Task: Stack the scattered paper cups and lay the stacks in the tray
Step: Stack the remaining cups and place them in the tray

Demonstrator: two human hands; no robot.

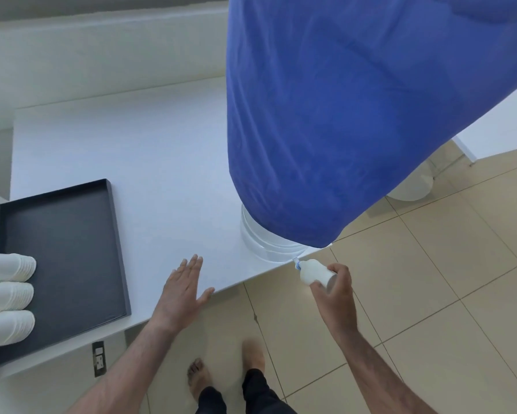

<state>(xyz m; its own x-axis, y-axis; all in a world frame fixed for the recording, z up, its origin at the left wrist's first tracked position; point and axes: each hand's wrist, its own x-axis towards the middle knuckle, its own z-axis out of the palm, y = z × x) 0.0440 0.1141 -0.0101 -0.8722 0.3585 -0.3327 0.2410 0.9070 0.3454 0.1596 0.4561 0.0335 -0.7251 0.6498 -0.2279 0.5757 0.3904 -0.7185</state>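
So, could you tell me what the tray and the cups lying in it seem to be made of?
The tray looks like matte dark grey plastic or coated metal; its flat, glare-free walls leave that open. The cup stacks look like white paper, with thin layered rims.

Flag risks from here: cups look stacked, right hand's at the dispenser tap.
1. The right hand holds a white bottle at the tap over the table edge; overflow would likely hit the floor tiles near bare feet.
2. Cup stacks overhang the tray rim and could roll.

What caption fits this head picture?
Three cup stacks lie in the tray; right hand fills a cup.
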